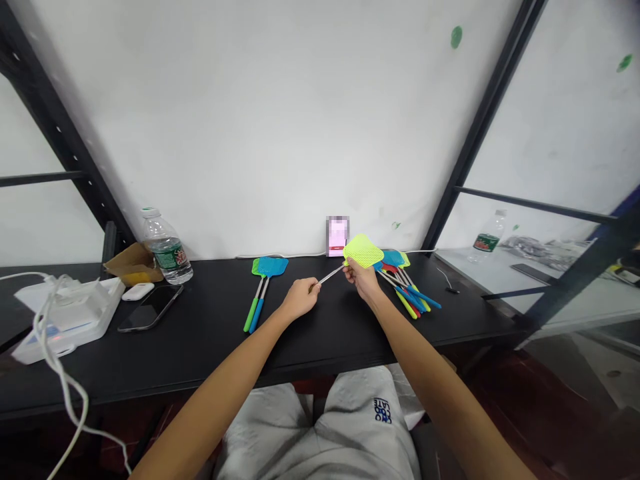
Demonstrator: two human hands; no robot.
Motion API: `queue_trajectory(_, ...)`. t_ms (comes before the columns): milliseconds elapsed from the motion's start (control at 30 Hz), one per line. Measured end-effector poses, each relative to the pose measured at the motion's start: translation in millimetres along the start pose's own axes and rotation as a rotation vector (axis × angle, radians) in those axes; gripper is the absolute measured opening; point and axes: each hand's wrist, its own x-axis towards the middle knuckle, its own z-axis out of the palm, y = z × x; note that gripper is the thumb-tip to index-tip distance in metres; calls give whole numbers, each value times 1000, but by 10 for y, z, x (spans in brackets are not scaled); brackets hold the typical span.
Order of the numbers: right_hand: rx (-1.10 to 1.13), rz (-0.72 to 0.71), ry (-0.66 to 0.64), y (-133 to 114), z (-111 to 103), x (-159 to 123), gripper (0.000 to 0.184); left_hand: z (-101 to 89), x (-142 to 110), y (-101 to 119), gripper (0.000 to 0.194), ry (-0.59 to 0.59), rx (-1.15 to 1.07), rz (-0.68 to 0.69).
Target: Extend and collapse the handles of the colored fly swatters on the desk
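A yellow-green fly swatter [364,251] is held above the black table between my two hands. My left hand [301,297] is closed around its handle end, which the fingers mostly hide. At the base of the mesh head, my right hand [361,277] pinches the swatter, and the metal rod shows between both hands. To the left lie a blue fly swatter [272,267] and a green fly swatter [251,313], side by side with their handles toward me. Right of my right hand is a pile of several fly swatters [413,293] in blue, red and yellow-green.
A phone [337,237] with a lit screen leans against the wall. At left are a water bottle [170,250], an open cardboard box [134,264], a white earphone case [138,291], a dark phone [151,308] and a power strip [75,327] with white cables. Black metal posts flank the table.
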Motion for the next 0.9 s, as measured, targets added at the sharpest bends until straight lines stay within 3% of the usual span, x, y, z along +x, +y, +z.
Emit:
queue_trajectory(267,5,1,-23,26,52,-33,36,26,-7,-14,28,19,36,-9)
queue_trajectory(667,-42,-6,108,154,141,-54,30,37,-49,55,24,59,224,-33)
queue_trajectory(900,-61,-14,21,157,189,-75,37,57,-30,83,27,53,193,-25)
